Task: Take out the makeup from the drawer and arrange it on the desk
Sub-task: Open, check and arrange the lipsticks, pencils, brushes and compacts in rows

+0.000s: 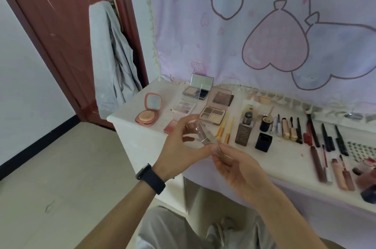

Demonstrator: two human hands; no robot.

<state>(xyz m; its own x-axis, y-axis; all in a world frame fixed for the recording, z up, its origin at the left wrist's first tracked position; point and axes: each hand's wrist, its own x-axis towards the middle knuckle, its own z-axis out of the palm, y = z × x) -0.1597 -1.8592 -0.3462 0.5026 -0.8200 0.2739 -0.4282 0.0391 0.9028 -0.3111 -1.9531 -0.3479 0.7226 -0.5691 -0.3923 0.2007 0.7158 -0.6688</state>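
Observation:
Both hands hold a small clear makeup case (201,134) in front of the desk's front edge (264,169). My left hand (179,145), with a black wristband, grips its upper part from the left. My right hand (238,169) pinches its lower end between thumb and fingers. Behind the hands, makeup lies in rows on the desk: a pink round compact (148,112) open at the left, an eyeshadow palette (215,110), a brown foundation bottle (244,130) and its black cap (263,142). No drawer shows.
Several mascaras, pencils and lip tubes (325,165) lie in rows on the right of the desk. A pastel cartoon cloth (264,25) hangs behind. A red-brown door (61,25) with a grey garment (109,55) on its handle stands at the left. My knees (183,228) are below.

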